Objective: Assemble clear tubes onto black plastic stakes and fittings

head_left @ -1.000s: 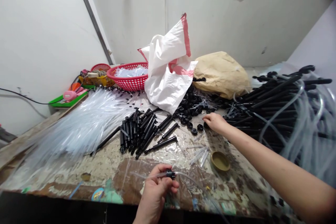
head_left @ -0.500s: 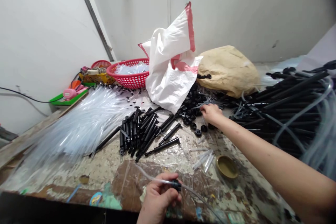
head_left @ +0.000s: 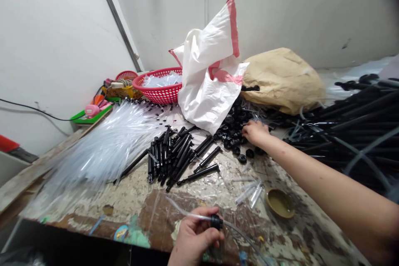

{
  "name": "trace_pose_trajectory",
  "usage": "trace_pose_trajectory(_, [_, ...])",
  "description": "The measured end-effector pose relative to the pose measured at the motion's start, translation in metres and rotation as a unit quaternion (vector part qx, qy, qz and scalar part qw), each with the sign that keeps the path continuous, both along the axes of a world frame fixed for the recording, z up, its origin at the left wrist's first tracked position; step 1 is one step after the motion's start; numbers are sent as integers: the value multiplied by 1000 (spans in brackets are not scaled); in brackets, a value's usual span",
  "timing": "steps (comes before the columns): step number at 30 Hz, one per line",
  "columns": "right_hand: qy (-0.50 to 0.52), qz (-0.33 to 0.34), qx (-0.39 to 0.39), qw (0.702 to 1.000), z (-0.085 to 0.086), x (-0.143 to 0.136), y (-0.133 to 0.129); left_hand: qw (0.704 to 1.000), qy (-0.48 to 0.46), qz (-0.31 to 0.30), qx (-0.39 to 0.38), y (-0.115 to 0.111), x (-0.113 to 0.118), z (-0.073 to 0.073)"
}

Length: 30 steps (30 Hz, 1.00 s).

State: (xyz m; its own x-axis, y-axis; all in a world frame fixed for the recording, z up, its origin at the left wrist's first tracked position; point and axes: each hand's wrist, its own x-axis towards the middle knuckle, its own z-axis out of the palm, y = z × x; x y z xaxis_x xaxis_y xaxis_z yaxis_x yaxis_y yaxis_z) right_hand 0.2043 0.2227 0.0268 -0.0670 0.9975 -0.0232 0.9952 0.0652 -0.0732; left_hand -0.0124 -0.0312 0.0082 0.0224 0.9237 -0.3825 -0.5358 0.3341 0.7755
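Low in front of me, my left hand pinches a black cap between thumb and fingers. A clear thin tube passes through that cap and sticks out on both sides. Farther away, my right hand reaches into a pile of black caps at the back of the table. Its fingers are curled down, and whatever is between them is hidden. Short clear tube pieces lie between the hands, close to a small round dish.
Black rods lie heaped mid-table, beside a spread of long clear tubes. Behind stand a red basket, a white sack and a brown paper bag. More black tubes are stacked at right.
The view has shifted slightly, so most things appear farther right. My left hand keeps hold of the black cap and tube. My right hand stays at the cap pile with its fingers curled.
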Motion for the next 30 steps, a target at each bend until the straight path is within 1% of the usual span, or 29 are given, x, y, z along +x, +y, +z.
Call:
trace_pose_trajectory(3, [23, -5, 8, 1000, 6, 5, -4, 1000, 1, -3, 5, 0, -1, -1])
trace_pose_trajectory(7, [76, -23, 27, 996, 21, 14, -9, 1000, 6, 0, 17, 0, -1, -5])
trace_pose_trajectory(9, [102, -15, 33, 994, 28, 16, -15, 1000, 9, 3, 24, 0, -1, -7])
trace_pose_trajectory(11, [130, 11, 30, 991, 32, 15, -25, 999, 14, 5, 30, 0, -1, -10])
trace_pose_trajectory(16, [222, 94, 4, 971, 29, -1, -57, 998, 38, 13, 42, 0, -3, -15])
trace_pose_trajectory(19, [279, 121, -1, 953, 28, -6, -72, 997, 59, 17, 55, -1, -2, -14])
trace_pose_trajectory(24, [338, 110, 8, 935, 31, 1, -88, 995, 74, 29, 66, -4, 1, -6])
trace_pose_trajectory(27, [341, 104, 8, 934, 29, 8, -92, 994, 79, 28, 71, -6, 1, -2])
trace_pose_trajectory(30, [322, 105, 7, 941, 27, 14, -92, 994, 79, 3, 70, -6, -1, -2])
